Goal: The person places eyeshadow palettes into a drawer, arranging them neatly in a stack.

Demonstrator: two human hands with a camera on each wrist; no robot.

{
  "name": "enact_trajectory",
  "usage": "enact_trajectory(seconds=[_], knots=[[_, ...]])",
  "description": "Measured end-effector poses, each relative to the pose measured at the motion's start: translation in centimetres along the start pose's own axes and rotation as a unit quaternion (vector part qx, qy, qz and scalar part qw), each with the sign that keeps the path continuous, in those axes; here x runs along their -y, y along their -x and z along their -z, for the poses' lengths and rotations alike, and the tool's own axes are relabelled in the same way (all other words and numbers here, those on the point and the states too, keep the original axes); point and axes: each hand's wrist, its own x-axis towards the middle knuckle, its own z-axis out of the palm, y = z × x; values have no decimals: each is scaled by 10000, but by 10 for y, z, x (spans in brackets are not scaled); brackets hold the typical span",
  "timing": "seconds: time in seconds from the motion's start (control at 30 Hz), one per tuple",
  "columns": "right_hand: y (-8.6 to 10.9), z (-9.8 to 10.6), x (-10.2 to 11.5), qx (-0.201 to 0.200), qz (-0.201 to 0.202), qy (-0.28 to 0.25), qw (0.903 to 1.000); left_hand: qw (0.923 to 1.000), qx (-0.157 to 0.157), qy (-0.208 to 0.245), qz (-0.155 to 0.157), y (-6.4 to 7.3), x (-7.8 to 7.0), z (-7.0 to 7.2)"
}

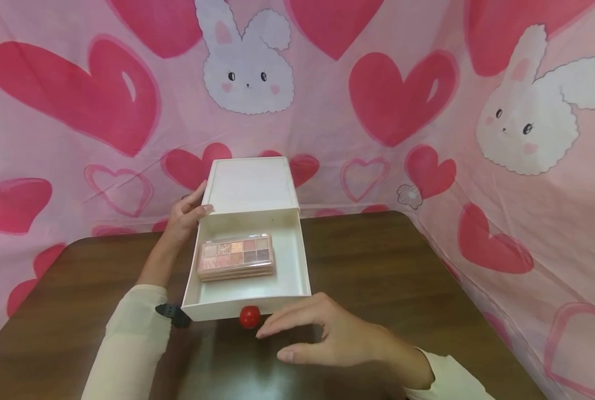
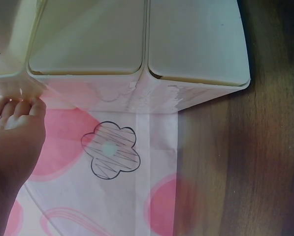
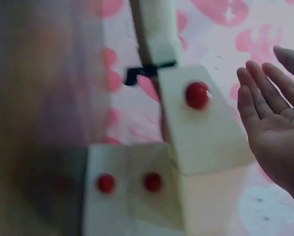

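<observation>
A white drawer unit (image 1: 249,183) stands on the table with its top drawer (image 1: 289,278) pulled out. Inside that drawer lies a small stack of eyeshadow palettes (image 1: 236,256); a clear cover shows rows of pans on the upper one. My left hand (image 1: 184,216) rests against the unit's left side, its thumb at the top edge beside the drawer opening. In the left wrist view, the fingertips of that hand (image 2: 14,128) touch the white casing. My right hand (image 1: 332,333) is just right of the drawer's red knob (image 1: 249,317), fingers extended, holding nothing.
Two lower drawer fronts with red knobs (image 3: 153,182) show in the right wrist view. A dark brown wooden table (image 1: 372,266) carries the unit. Behind and to the right hangs a pink cloth (image 1: 322,111) with hearts and rabbits. A black strap (image 1: 173,315) is by the left sleeve.
</observation>
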Motion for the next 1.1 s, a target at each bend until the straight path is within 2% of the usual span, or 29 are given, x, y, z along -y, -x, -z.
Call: enact_trajectory(seconds=[0.07,0.13,0.2,0.27,0.4,0.53,0.57,0.87,0.93,1.1], knots=[[4,-8,-1,321,-379,-727,9961,10000,16,33,-12,0,-1,-1],[8,-18,-5,561,-928,-1633,9806,10000,8,66,-30,0,-1,0],[12,-27,-10,631,-1550,-2461,9547,9999,20,113,-66,1,-1,0],[14,-34,-14,581,-2077,-3033,9282,9999,33,143,-84,1,0,0],[11,-44,-23,427,-2727,-3603,8911,9999,68,127,-42,1,1,0],[4,-48,-25,203,-3218,-4308,8429,9999,89,65,1,0,1,0],[2,-48,-25,147,-3277,-4450,8333,9999,83,56,-6,0,1,0],[-6,-52,-29,-548,-3465,-5205,7785,9998,41,167,-69,1,0,-1],[-8,-54,-28,-754,-3535,-5213,7730,9998,52,154,-73,1,0,-1],[-12,-63,-28,-1463,-3657,-5038,7688,9999,62,75,-64,1,1,1]])
